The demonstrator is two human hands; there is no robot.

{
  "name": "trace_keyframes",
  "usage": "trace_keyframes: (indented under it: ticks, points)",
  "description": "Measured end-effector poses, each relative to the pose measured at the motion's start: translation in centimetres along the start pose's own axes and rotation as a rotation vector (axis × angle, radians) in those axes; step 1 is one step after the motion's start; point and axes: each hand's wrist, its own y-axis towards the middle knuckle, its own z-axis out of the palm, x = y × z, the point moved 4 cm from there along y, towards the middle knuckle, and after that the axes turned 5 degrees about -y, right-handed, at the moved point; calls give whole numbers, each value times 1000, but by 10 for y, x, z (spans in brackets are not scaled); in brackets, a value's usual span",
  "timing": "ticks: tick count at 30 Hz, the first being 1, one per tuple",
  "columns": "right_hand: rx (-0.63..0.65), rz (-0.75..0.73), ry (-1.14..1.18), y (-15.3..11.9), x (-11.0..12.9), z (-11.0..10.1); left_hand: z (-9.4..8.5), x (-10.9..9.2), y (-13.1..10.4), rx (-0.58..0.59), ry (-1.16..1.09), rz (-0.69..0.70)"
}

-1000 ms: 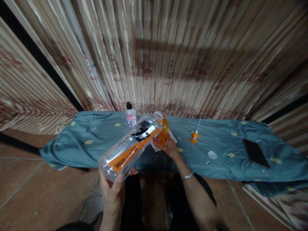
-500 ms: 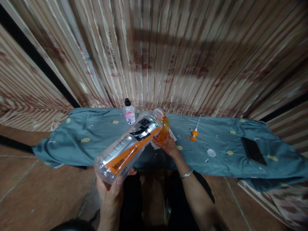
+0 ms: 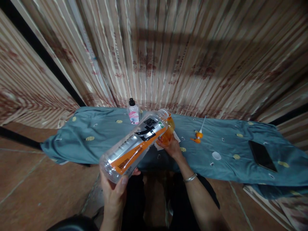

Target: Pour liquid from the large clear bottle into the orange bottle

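My left hand [image 3: 115,189] grips the lower end of a large clear plastic bottle [image 3: 134,144] with a silver and orange label. The bottle is tilted, its neck up and to the right, against the top of an orange translucent bottle [image 3: 170,126]. My right hand [image 3: 170,147] is wrapped round that orange bottle, which is partly hidden behind the clear one. Whether liquid passes between the two mouths I cannot tell. White paper [image 3: 176,136] shows behind my right hand. To the right lies an orange pump head [image 3: 198,135] with a pale tube.
A blue-green cloth [image 3: 72,141] covers the narrow table. A small clear bottle with a black cap and pink label [image 3: 133,115] stands at the back. On the right lie a round white disc [image 3: 216,156] and a dark phone [image 3: 262,155]. A striped curtain [image 3: 154,54] hangs behind.
The whole view has shifted slightly, so everything appears a little further right. Both hands keep their grip, and the two bottles stay in nearly the same position against each other.
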Motion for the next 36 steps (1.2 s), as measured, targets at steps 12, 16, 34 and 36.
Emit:
trace_keyframes:
  ticks: [12, 16, 34, 36]
  points:
    - [0, -12, 18, 2, 0, 1, 3, 1, -1, -42, -38, -20]
    - [-15, -23, 24, -1, 4, -2, 0, 3, 0, -19, -23, -4]
    - [22, -95, 123, 8, -18, 12, -5, 7, 1, -5, -24, -4]
    - [23, -67, 108, 11, -21, 13, -6, 7, 1, -11, -26, -14]
